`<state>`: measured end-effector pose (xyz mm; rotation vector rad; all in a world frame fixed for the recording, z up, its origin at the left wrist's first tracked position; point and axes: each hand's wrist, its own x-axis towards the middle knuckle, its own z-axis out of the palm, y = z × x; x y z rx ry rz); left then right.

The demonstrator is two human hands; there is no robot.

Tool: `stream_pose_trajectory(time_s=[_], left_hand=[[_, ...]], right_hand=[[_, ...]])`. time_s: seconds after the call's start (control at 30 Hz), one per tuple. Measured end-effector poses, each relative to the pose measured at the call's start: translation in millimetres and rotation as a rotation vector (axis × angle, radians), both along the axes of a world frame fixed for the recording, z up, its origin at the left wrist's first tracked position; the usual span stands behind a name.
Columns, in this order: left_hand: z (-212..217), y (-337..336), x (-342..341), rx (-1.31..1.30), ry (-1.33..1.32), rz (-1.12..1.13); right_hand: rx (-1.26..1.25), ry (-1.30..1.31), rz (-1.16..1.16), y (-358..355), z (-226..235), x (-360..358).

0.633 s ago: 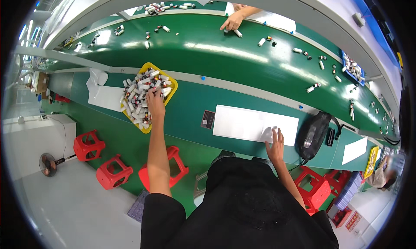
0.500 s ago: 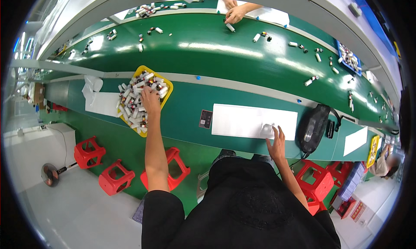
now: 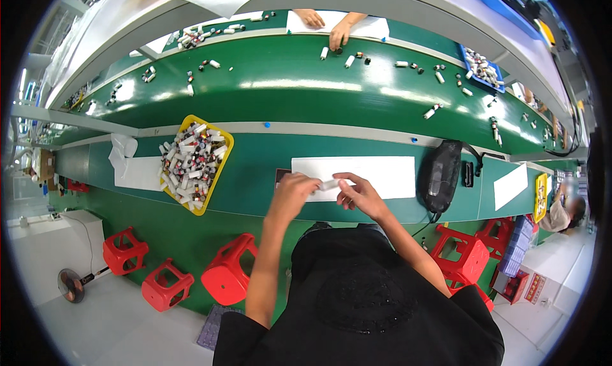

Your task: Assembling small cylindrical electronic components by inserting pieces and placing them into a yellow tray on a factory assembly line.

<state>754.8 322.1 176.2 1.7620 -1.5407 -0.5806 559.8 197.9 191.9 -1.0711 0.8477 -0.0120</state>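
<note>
Hidden, cropped and unreadable parts at the workbench

The middle of the small white tube [image 3: 329, 185] is seen between the left hand [image 3: 294, 193] and right hand [image 3: 358, 194], but its ends are covered by fingers; its label is too small to be made out. At twelve o'clock, a co-worker's hands [image 3: 326, 25] are cut off at the wrists. At three o'clock, a seated person [image 3: 563, 208] is blurred.

We see a long green worktop [image 3: 255, 175] running beside a wider green conveyor belt [image 3: 287, 85], both curving with the lens. Under the worktop stand red plastic stools [image 3: 226, 277] on a pale grey floor [image 3: 95, 328]. Bright overhead light glares off the belt. More red stools [image 3: 468, 254] sit at right.
</note>
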Motion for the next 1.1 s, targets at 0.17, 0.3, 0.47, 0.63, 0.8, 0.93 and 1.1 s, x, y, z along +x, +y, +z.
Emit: stream_pose_trajectory(time_s=[0.17,0.3,0.47,0.63,0.8,0.93,1.1], left_hand=[[-11.4,-6.6,-56.3,-0.110,0.122,0.219],[-40.2,4.2,-54.3,0.319,1.093,0.457],[-18.1,-21.9,-49.8,0.104,1.633,0.370],[11.4,-36.8,-54.2,0.093,1.565,0.292],[23.7,-41.6,-67.2,-0.062,1.629,0.184],[22.8,-43.1,-76.4,-0.160,1.665,0.251],[31.8,-44.3,-85.8,-0.180,1.598,0.365]], right_hand=[[-0.249,-0.037,0.001,-1.5,1.4,-0.2],[-0.281,-0.123,-0.156,1.6,21.6,2.2],[-0.341,-0.144,-0.011,8.1,32.2,-12.4],[-0.588,-0.117,0.010,10.5,45.1,-21.9],[-0.758,-0.050,-0.125,14.0,56.5,-14.3],[-0.908,-0.107,-0.288,13.6,57.7,-11.6],[-1.059,-0.127,-0.343,15.0,60.3,-8.8]])
